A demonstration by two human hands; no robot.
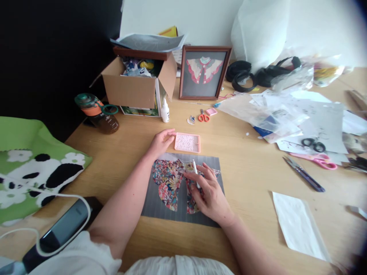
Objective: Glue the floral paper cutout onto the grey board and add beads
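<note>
A floral fabric collar shape (169, 179) lies on a dark grey sheet (150, 206) in front of me. Over its right half, my right hand (210, 193) is closed round a slim white pen-like stick (195, 168), held nearly upright. My left hand (162, 143) reaches past the sheet's top edge with fingers stretched out, at the left side of a pink tray (200, 143). Its fingertips seem to touch the tray's edge. Many tiny pale beads (186, 143) are spread inside the tray. My right hand hides part of the collar.
Behind the tray are a white dropper bottle (165, 111), orange-handled scissors (203, 117) and a small pink dish (211, 111). A framed collar (205, 72) stands beside a cardboard box (132, 89). Papers (323, 122), a craft knife (305, 175) and a white sheet (299, 225) lie right; a bottle (99, 114) lies left.
</note>
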